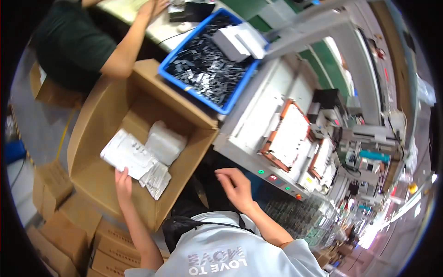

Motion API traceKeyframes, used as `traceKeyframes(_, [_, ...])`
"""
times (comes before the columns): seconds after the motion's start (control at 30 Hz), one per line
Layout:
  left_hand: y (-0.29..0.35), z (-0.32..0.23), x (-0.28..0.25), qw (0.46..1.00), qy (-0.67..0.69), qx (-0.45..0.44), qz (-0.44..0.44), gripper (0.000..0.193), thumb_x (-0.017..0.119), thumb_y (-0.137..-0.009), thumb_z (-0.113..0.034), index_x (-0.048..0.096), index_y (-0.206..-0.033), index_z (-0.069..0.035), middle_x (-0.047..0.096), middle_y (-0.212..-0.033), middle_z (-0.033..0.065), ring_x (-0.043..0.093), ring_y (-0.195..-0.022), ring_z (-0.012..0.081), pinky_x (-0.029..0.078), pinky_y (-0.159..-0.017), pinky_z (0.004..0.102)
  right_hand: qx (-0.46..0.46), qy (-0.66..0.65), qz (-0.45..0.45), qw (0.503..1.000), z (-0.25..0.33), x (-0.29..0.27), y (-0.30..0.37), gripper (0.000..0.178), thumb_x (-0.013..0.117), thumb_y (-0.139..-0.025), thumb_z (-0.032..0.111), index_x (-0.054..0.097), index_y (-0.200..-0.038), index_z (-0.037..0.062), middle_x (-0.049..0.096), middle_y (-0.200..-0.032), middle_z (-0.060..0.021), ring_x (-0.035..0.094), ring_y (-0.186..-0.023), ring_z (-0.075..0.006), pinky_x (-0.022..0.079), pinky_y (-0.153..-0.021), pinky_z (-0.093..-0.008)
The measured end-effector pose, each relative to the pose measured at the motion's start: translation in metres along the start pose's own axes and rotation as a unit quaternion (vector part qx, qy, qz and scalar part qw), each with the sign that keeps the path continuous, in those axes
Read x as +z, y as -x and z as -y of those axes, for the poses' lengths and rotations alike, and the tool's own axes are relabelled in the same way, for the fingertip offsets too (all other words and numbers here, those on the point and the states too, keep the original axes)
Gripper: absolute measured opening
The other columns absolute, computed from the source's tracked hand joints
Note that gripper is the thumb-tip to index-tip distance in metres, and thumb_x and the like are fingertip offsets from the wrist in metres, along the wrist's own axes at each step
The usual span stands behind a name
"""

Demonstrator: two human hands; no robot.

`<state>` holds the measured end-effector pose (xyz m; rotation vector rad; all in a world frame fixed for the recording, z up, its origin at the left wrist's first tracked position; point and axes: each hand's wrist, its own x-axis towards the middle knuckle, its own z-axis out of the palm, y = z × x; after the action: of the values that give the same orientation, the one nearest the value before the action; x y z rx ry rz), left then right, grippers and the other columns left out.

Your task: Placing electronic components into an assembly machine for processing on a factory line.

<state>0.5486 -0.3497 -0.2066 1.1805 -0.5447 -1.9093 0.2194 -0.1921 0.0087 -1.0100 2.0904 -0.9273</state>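
My left hand (pixel 123 184) reaches over the near side of a large open cardboard box (pixel 97 124). Its fingers grip the near edge of a white moulded tray (pixel 129 154). Beyond this tray, deeper in the box, lies a whitish, translucent wrapped bundle (pixel 165 142). A stack of thin, silvery-white pieces (pixel 156 180) sits beside the tray, inside the box's right part. My right hand (pixel 236 187) hovers right of the box, near the front of a white machine. Its fingers are loosely bent and apart from the thumb, with nothing between them.
A blue bin (pixel 164 69) of small black pieces, with white blocks (pixel 240 41) on it, stands beyond the box. On the right, the machine (pixel 244 134) carries orange-framed white trays (pixel 288 134). A co-worker's arm (pixel 127 53) is at upper left. Closed cartons (pixel 69 217) are stacked lower left.
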Motion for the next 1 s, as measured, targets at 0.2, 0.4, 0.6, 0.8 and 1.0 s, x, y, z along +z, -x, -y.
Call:
traceKeyframes(0.2, [0.034,-0.067,0.155,0.95,-0.012,0.191,0.246,0.006,0.059,-0.085,-0.015,0.057,-0.079,-0.014,0.045,-0.136,0.0118,0.026,-0.137,0.0356,0.013,-0.115,0.0455,0.095,0.035,-0.375,0.921,-0.047,-0.106,0.036,0.023,0.055,-0.093,0.015,0.055,-0.11,-0.0012,0.057,-0.093,-0.0064,0.052,-0.079,-0.0112,0.043,-0.069,-0.0254])
traceKeyframes(0.4, [0.052,-0.061,0.285,0.816,0.103,0.247,0.511,0.009,0.058,-0.087,-0.021,0.052,-0.088,-0.014,0.053,-0.102,0.0137,0.036,-0.128,0.0387,0.033,-0.105,0.0567,0.162,-0.001,-0.345,0.925,-0.105,-0.135,0.034,0.038,0.063,-0.088,0.027,0.055,-0.112,-0.0006,0.057,-0.079,-0.0077,0.054,-0.064,-0.0142,0.045,-0.06,-0.0278])
traceKeyframes(0.6, [0.145,-0.054,0.377,0.927,0.069,0.102,0.354,0.03,0.048,-0.091,-0.041,0.045,-0.095,-0.011,0.045,-0.095,0.0106,0.046,-0.114,0.0356,0.044,-0.095,0.0552,0.115,-0.033,-0.292,0.949,-0.12,-0.157,0.036,0.023,0.06,-0.09,0.02,0.054,-0.099,-0.0007,0.059,-0.073,-0.0097,0.057,-0.063,-0.0168,0.045,-0.06,-0.03])
traceKeyframes(0.8, [0.16,-0.019,0.398,0.92,-0.022,0.254,0.297,0.019,0.051,-0.089,-0.026,0.041,-0.092,-0.01,0.043,-0.093,0.0113,0.046,-0.115,0.034,0.031,-0.107,0.0568,0.173,0.141,-0.164,0.961,-0.143,-0.225,-0.017,0.04,0.044,-0.094,0.042,0.055,-0.099,0.0039,0.065,-0.08,-0.0177,0.064,-0.076,-0.0348,0.048,-0.066,-0.043])
traceKeyframes(1.0, [0.167,-0.012,0.402,0.892,-0.143,0.327,0.277,0.024,0.055,-0.089,-0.029,0.044,-0.089,-0.007,0.048,-0.08,0.0106,0.053,-0.102,0.0294,0.027,-0.109,0.0545,0.186,0.162,-0.282,0.927,-0.148,-0.244,-0.109,0.041,0.039,-0.095,0.042,0.053,-0.1,0.0039,0.065,-0.084,-0.0203,0.061,-0.081,-0.0436,0.046,-0.073,-0.0504])
